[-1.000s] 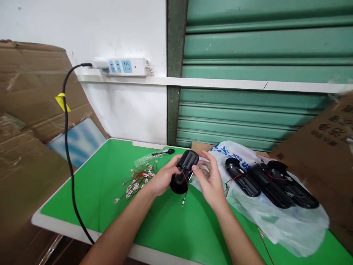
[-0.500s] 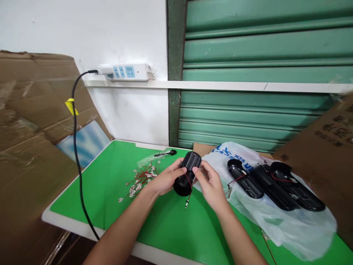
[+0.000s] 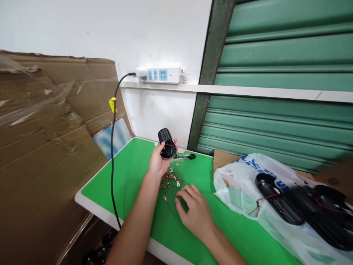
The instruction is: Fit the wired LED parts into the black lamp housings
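My left hand (image 3: 158, 162) is wrapped around a black plastic housing (image 3: 164, 136), raised above the far part of the green table. A round hollow end of the housing faces me, and a thin red wire crosses it. My right hand (image 3: 194, 209) is low over the table with bent fingers, thumb and index apart, and nothing visible between them. Just beyond its fingertips lies a loose pile of small metal pieces with red wires (image 3: 171, 178). One such wired piece (image 3: 164, 198) sits apart, left of my right hand.
A white plastic bag (image 3: 228, 184) on the right bears several black housings (image 3: 284, 204). Behind the pile is a black part in clear wrap (image 3: 191, 156). A black cable (image 3: 112, 158) hangs from the power strip (image 3: 173, 75) past the left table edge. Cardboard (image 3: 55, 165) stands at left.
My right hand has let go of the housing and moved left toward the wired pieces. My left hand alone now holds the housing, higher and farther left. The view has turned left.
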